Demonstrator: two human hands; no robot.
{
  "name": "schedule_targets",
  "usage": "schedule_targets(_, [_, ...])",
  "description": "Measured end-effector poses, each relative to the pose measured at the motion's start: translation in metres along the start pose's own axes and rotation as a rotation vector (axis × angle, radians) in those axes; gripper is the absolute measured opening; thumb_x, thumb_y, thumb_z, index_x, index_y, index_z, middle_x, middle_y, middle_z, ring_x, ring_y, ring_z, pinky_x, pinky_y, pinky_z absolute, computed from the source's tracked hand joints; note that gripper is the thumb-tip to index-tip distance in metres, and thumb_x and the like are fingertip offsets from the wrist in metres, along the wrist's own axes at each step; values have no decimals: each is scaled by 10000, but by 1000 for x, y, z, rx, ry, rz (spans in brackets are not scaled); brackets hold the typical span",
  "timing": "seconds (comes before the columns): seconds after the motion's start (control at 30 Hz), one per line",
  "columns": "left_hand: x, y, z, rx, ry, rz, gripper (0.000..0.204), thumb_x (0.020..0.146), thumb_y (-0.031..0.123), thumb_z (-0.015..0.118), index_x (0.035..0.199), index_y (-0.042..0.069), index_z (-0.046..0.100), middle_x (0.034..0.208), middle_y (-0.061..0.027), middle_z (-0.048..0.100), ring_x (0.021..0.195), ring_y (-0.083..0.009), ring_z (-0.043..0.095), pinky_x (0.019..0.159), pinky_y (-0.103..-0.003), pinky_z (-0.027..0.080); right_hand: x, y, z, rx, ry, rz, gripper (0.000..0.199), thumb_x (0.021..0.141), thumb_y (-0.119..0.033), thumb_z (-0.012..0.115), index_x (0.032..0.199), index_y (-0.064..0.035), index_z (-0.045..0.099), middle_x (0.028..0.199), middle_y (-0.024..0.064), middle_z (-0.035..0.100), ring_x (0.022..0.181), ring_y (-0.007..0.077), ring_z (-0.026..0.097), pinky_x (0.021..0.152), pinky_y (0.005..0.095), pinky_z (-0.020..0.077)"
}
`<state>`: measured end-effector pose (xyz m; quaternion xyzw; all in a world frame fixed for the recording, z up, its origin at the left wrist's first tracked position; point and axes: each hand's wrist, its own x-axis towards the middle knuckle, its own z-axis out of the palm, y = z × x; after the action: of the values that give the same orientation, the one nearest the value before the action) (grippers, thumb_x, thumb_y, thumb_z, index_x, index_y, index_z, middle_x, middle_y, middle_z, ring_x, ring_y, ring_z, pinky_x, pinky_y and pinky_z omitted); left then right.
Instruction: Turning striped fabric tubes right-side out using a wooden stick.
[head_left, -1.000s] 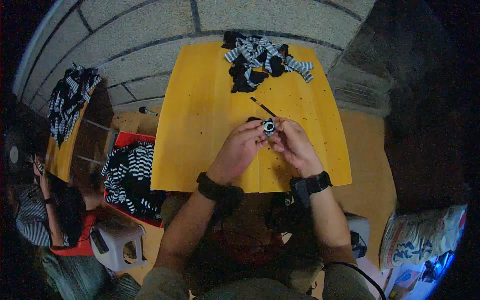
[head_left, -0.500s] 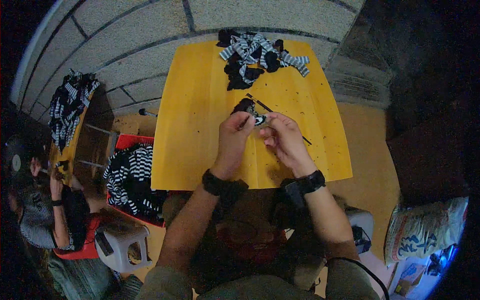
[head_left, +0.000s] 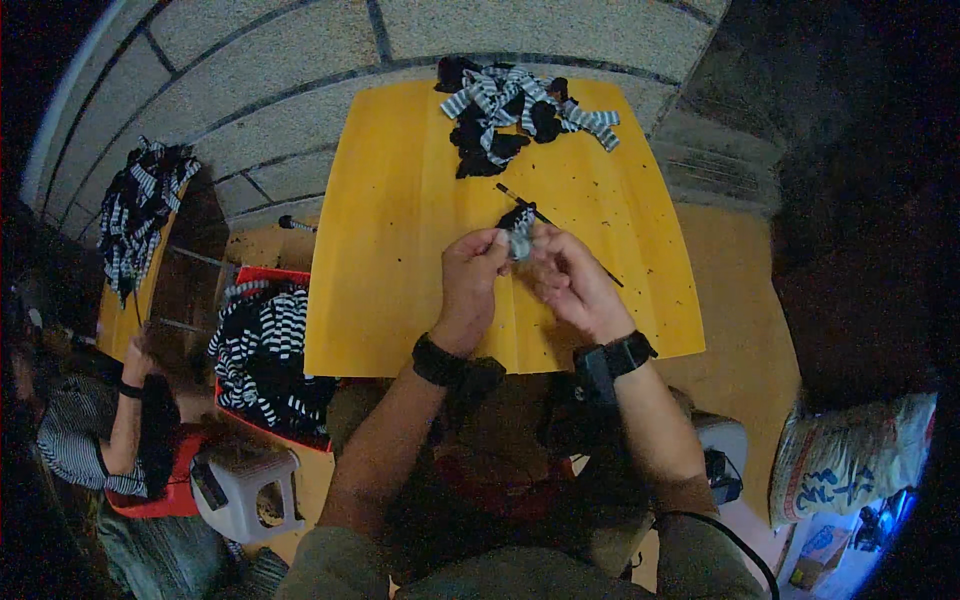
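Observation:
My left hand and my right hand meet over the middle of a yellow table. Between their fingertips they pinch a small black-and-white striped fabric piece. A thin black stick lies on the table just behind my right hand, partly hidden by it. Both wrists wear black bands. A heap of black and striped fabric pieces lies at the far edge of the table.
A red crate full of striped fabric stands on the floor left of the table. Another person sits at the lower left beside a grey stool. More striped fabric lies on a side table. A printed sack sits at the right.
The view has shifted slightly. My hands stay together on the small striped piece and have turned it between the fingertips, a little further from me.

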<state>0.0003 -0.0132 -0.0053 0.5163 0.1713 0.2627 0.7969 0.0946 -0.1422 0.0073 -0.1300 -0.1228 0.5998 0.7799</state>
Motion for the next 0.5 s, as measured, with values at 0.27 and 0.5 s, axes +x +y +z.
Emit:
schedule_targets(0.27, [-3, 6, 13, 181, 77, 271, 59, 888, 56, 583, 870, 1, 594, 814, 3, 610, 738, -65, 542, 684, -220, 448, 6, 8, 32, -847, 336, -355, 227, 826, 6, 606, 1011, -83, 510, 879, 3, 622, 680, 112, 605, 628, 236, 512])
schedule_targets(0.5, [-15, 7, 11, 187, 125, 292, 83, 879, 81, 603, 891, -1, 605, 824, 2, 613, 752, -75, 549, 671, -236, 459, 17, 23, 30, -1519, 612, -504, 158, 819, 10, 589, 976, -5, 604, 833, 28, 617, 694, 138, 587, 633, 258, 477])
